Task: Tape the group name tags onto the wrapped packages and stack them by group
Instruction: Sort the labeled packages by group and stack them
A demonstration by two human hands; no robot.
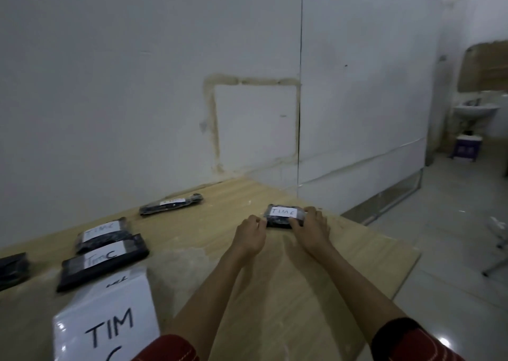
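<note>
A black wrapped package (276, 221) with a white tag reading "TIM C" (283, 212) lies far out on the wooden table (343, 264). My left hand (251, 232) grips its left end and my right hand (312, 227) grips its right end. Two more black packages tagged "TIM C" lie at the left, one (103, 235) partly behind the other (101, 261). Another tagged package (170, 204) rests near the wall. A large white sheet marked "TIM C" (105, 316) sits at the near left.
The end of a further black package (12, 270) shows at the left edge. A white wall (137, 85) runs along the table's far side. Tiled floor (453, 223) lies to the right, with a sink (474, 111) and a purple stool (466, 147) beyond.
</note>
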